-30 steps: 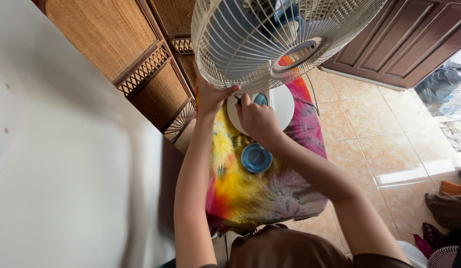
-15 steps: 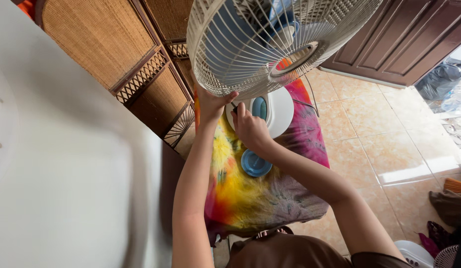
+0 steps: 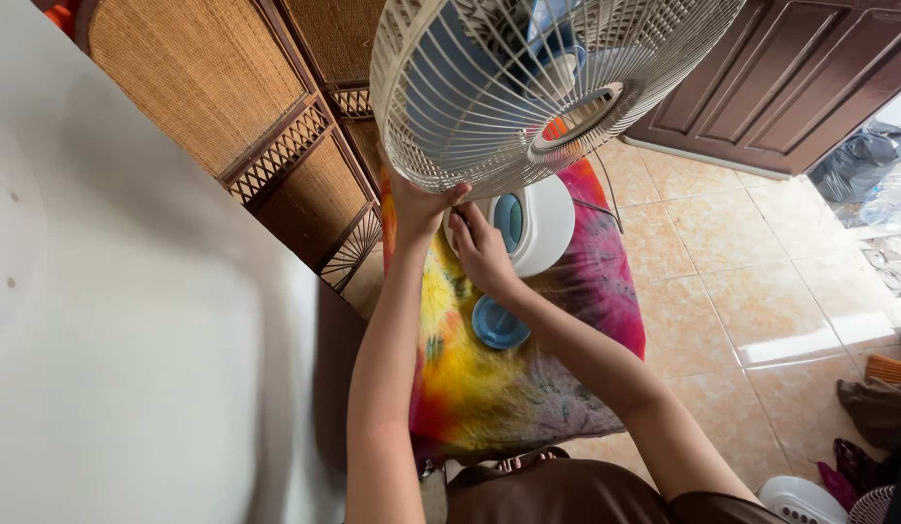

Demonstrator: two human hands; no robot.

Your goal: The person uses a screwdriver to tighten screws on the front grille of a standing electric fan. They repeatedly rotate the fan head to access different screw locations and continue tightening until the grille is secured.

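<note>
A white table fan with a wire guard (image 3: 528,87) and blue blades stands on a surface draped with a bright tie-dye cloth (image 3: 489,388). My left hand (image 3: 421,204) grips the lower rim of the guard. My right hand (image 3: 481,247) is just below it, fingers curled at the guard's bottom edge beside the fan's white base (image 3: 547,228). I cannot tell whether the right hand pinches anything. A small blue round cap (image 3: 499,322) lies on the cloth under my right forearm.
A white wall (image 3: 130,320) fills the left. Woven rattan cabinets (image 3: 276,146) stand behind the fan. A dark wooden door (image 3: 800,87) is at the upper right. Tiled floor (image 3: 741,281) lies to the right, with bags and clothes at its edge.
The view has swung so the fan sits further right in the frame. Both hands stay at the guard's lower edge, the right hand slightly higher.
</note>
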